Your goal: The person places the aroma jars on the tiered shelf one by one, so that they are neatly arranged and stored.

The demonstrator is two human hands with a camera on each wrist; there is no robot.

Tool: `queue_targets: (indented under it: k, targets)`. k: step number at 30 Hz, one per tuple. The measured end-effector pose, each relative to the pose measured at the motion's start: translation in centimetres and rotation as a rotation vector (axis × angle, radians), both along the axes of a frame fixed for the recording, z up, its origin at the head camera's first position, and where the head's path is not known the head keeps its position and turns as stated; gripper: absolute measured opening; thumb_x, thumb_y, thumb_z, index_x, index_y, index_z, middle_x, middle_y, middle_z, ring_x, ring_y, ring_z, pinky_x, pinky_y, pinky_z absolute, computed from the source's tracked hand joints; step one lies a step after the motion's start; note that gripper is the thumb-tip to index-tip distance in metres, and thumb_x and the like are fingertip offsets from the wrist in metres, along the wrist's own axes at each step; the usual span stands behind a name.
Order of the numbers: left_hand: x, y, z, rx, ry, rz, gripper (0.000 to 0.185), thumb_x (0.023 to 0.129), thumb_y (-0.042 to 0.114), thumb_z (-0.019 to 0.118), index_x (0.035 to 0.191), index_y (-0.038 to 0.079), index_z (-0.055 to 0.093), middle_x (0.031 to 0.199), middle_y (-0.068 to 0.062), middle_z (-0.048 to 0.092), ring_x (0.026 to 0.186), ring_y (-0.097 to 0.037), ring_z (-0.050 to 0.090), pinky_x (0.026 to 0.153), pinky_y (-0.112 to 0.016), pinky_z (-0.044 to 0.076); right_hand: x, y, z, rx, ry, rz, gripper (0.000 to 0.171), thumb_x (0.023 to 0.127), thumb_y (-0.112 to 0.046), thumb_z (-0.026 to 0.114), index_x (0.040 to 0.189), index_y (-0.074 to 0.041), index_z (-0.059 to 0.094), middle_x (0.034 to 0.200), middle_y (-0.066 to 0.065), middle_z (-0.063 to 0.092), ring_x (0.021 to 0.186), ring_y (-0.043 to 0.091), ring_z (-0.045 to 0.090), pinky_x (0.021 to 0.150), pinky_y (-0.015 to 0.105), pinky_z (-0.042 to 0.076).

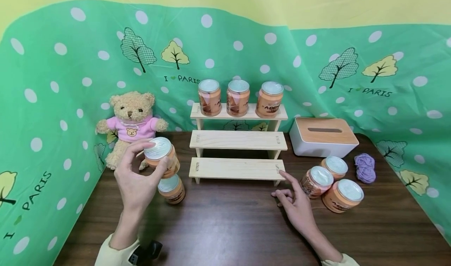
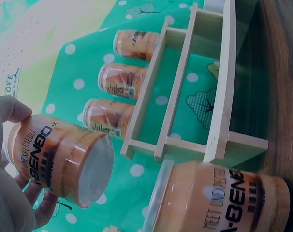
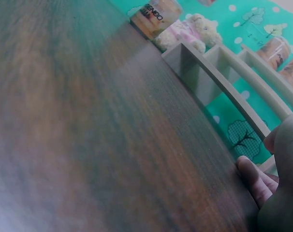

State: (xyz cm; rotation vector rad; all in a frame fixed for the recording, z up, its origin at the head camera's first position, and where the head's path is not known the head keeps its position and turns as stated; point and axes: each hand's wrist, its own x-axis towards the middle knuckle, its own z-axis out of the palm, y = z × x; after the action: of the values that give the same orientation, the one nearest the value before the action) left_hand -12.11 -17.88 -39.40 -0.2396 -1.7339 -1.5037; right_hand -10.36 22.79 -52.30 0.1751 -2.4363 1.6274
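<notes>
My left hand [image 1: 141, 176] grips an orange jar [image 1: 161, 157] with a silver lid, lifted above a second jar [image 1: 171, 189] that stands on the table. In the left wrist view the held jar [image 2: 59, 162] lies in my fingers and the standing jar [image 2: 219, 203] fills the bottom. A three-step wooden shelf [image 1: 237, 144] stands at the back with three jars [image 1: 238, 97] on its top step. My right hand [image 1: 294, 199] rests on the table with loose fingers and the forefinger out, near the shelf's lower right corner. Three more jars [image 1: 331, 184] stand right of that hand.
A teddy bear [image 1: 131, 123] in a pink shirt sits at the back left. At the back right stands a white tissue box [image 1: 322, 137] with a wooden top, and a purple yarn ball [image 1: 365, 167] lies beside it. A green dotted cloth [image 1: 53, 101] surrounds the dark wooden table [image 1: 229, 219].
</notes>
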Motion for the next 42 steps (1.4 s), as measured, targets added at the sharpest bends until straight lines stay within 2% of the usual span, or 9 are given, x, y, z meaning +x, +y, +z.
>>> queue_targets:
  k: [10, 14, 23, 33, 42]
  targets:
    - [0.0, 1.0, -0.1, -0.038, -0.011, -0.038, 0.043, 0.076, -0.010, 0.091, 0.116, -0.008, 0.076, 0.125, -0.017, 0.073, 0.113, -0.023, 0.070, 0.095, -0.024, 0.059, 0.0, -0.1, 0.1, 0.002, -0.021, -0.006, 0.065, 0.107, 0.004, 0.068, 0.165, -0.018, 0.050, 0.096, 0.012, 0.082, 0.089, 0.010, 0.079, 0.067, 0.029, 0.065]
    - [-0.1, 1.4, -0.3, -0.047, -0.024, -0.061, 0.043, 0.076, -0.011, 0.091, 0.116, -0.009, 0.074, 0.126, -0.016, 0.073, 0.116, -0.024, 0.070, 0.098, -0.025, 0.060, 0.0, -0.1, 0.2, 0.001, -0.027, -0.011, 0.065, 0.107, 0.004, 0.068, 0.165, -0.018, 0.049, 0.096, 0.012, 0.082, 0.088, 0.009, 0.079, 0.067, 0.029, 0.065]
    - [-0.4, 2.4, -0.4, -0.080, -0.045, -0.096, 0.045, 0.077, -0.009, 0.091, 0.118, -0.009, 0.073, 0.129, -0.014, 0.075, 0.117, -0.021, 0.071, 0.101, -0.026, 0.060, 0.1, -0.1, 0.3, -0.005, -0.025, -0.010, 0.064, 0.108, 0.003, 0.068, 0.165, -0.018, 0.049, 0.096, 0.013, 0.082, 0.088, 0.010, 0.079, 0.067, 0.029, 0.065]
    - [-1.6, 4.7, -0.7, -0.073, -0.041, -0.146, 0.040, 0.081, 0.000, 0.094, 0.116, -0.002, 0.075, 0.127, -0.014, 0.075, 0.115, -0.023, 0.071, 0.095, -0.026, 0.060, 0.0, -0.1, 0.3, -0.006, -0.013, -0.004, 0.063, 0.108, 0.003, 0.069, 0.165, -0.017, 0.050, 0.096, 0.013, 0.082, 0.088, 0.010, 0.079, 0.067, 0.029, 0.065]
    - [-3.0, 7.3, -1.7, -0.055, -0.068, -0.206, 0.040, 0.083, 0.004, 0.094, 0.117, 0.003, 0.075, 0.128, -0.010, 0.074, 0.118, -0.023, 0.070, 0.100, -0.028, 0.059, 0.0, -0.2, 0.3, -0.005, -0.008, -0.001, 0.064, 0.107, 0.004, 0.069, 0.165, -0.017, 0.050, 0.096, 0.014, 0.081, 0.089, 0.009, 0.078, 0.067, 0.028, 0.065]
